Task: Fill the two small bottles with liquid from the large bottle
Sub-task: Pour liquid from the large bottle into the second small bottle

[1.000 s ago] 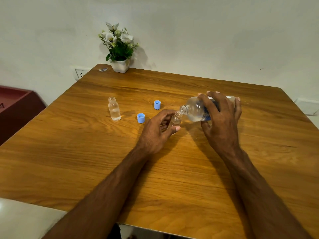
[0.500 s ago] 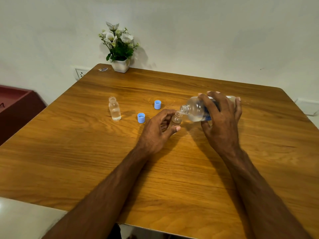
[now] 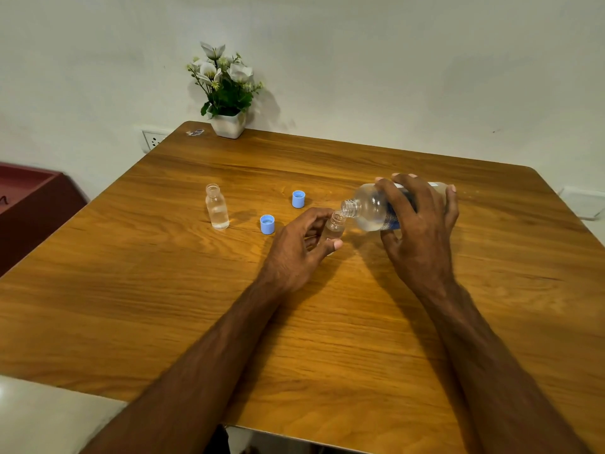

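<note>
My right hand [image 3: 422, 237] grips the large clear bottle [image 3: 370, 209], tipped on its side with its open neck pointing left. The neck touches the mouth of a small clear bottle [image 3: 334, 226] that my left hand [image 3: 298, 250] holds on the wooden table [image 3: 163, 290]; my fingers hide most of that small bottle. A second small bottle [image 3: 216, 208] stands upright and uncapped to the left, partly full of clear liquid. Two blue caps [image 3: 267, 224] [image 3: 298, 198] lie open side up between it and my hands.
A white pot of flowers [image 3: 227, 103] stands at the table's far left corner, next to a small scrap [image 3: 195, 132]. A dark red cabinet [image 3: 29, 204] sits left of the table, below a wall socket [image 3: 152, 139]. The wall runs just behind the table.
</note>
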